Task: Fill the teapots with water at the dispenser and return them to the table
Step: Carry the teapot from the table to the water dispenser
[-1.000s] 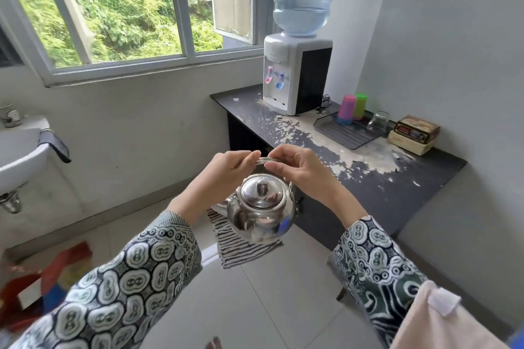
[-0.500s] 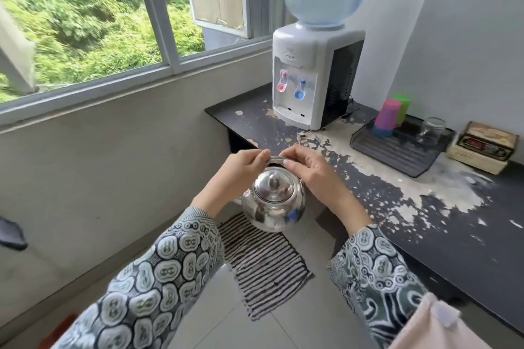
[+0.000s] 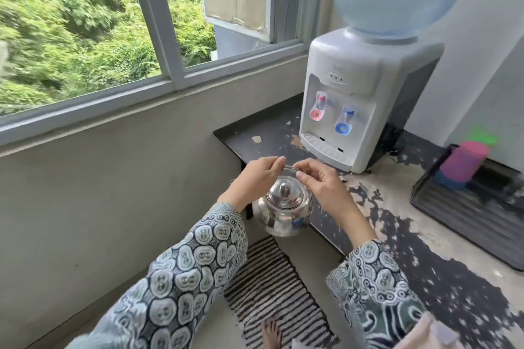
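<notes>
Here both hands, left hand (image 3: 256, 178) and right hand (image 3: 320, 187), pinch the upright teapot (image 3: 283, 212) handle.

Shiny polished metal teapot (image 3: 283, 207); glossy white plastic dispenser (image 3: 365, 88); peeling matt tabletop (image 3: 425, 249).

txt: none legible | dispenser (image 3: 365, 88) logo: too blurry to read

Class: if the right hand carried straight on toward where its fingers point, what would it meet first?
The right hand points leftward along the teapot handle; it would likely meet the left hand first, though depth is unclear.
</notes>
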